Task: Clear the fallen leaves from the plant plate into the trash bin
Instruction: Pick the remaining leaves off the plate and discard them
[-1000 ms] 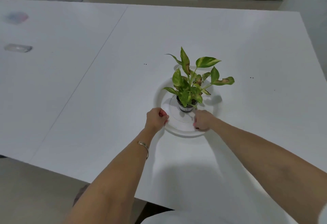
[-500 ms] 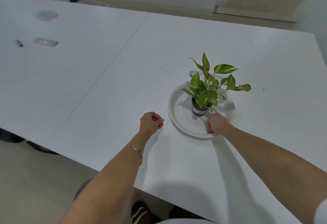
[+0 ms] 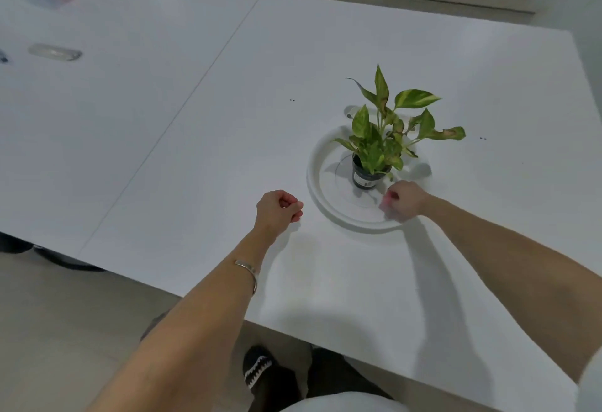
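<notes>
Plate (image 3: 317, 190), white, round, on white table (image 3: 195, 151); nearest, left hand (image 3: 278, 208) fisted beside it, right hand (image 3: 404, 201) curled over near rim, contents unclear; beyond, black pot (image 3: 366, 178) of leafy plant (image 3: 384, 131) centred inside.

White plate (image 3: 317, 196), black pot (image 3: 365, 177), green-yellow variegated leaves (image 3: 374, 151).

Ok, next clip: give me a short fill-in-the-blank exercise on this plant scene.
1. The potted plant stands on a round white ____.
2. The right hand is closed above the plate's ____ rim.
3. The left hand, a closed fist, is off the plate, above the white ____.
4. The bracelet is on the ____ wrist.

Missing words: plate; near; table; left
</notes>
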Motion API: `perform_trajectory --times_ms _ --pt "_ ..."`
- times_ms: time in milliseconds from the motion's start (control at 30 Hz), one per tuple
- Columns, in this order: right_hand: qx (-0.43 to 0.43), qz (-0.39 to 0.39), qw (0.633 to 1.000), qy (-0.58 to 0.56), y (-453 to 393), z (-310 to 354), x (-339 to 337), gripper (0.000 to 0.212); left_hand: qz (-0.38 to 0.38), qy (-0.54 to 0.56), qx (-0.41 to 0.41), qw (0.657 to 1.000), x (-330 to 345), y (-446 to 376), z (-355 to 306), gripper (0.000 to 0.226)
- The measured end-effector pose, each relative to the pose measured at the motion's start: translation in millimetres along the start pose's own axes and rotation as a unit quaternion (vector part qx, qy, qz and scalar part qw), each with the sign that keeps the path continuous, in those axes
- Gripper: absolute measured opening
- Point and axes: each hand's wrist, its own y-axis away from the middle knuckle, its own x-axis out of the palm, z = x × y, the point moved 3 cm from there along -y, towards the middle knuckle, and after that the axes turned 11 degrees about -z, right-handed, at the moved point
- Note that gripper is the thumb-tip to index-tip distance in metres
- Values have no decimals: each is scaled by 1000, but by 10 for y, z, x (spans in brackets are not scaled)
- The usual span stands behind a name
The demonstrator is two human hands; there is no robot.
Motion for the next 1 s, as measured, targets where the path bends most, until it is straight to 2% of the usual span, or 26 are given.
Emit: perform_trajectory --times_ms 133,233,333,500,667,767,833,867,933,967,1000 --pt "59 -10 976 -210 71 11 -124 18 -16 17 -8 1000 -119 -2 -48 7" --pt "47 22 960 -275 125 318 -61 18 -33 49 -29 998 -299 -3 -47 8" --pt "-12 57 956 -289 108 992 63 17 -73 83 -38 993 -704 2 17 8" --pt "-113 100 950 -274 197 2221 242 21 -126 118 -54 984 -1440 192 249 8" --pt "-235 171 932 -214 709 3956 956 23 -253 149 -121 948 -2875 630 1171 15" --pt "-262 189 928 -184 1000 4416 1478 28 -282 158 -165 932 -3312 929 1664 21" --pt "-255 160 941 -157 1060 4464 1613 30 -291 159 -175 927 -3360 1055 1719 19" --pt "-274 184 935 -127 1262 4873 2083 31 -324 179 -198 907 -3734 1250 2128 19" --pt "-253 167 948 -98 1370 4908 2234 31 -331 192 -221 897 -3746 1380 2220 23" --pt "-253 204 943 -72 1544 5139 2754 29 -346 202 -260 878 -3934 1557 2697 25" --pt "-247 199 947 -56 1626 5152 2898 26 -358 193 -279 870 -3928 1645 2837 28"
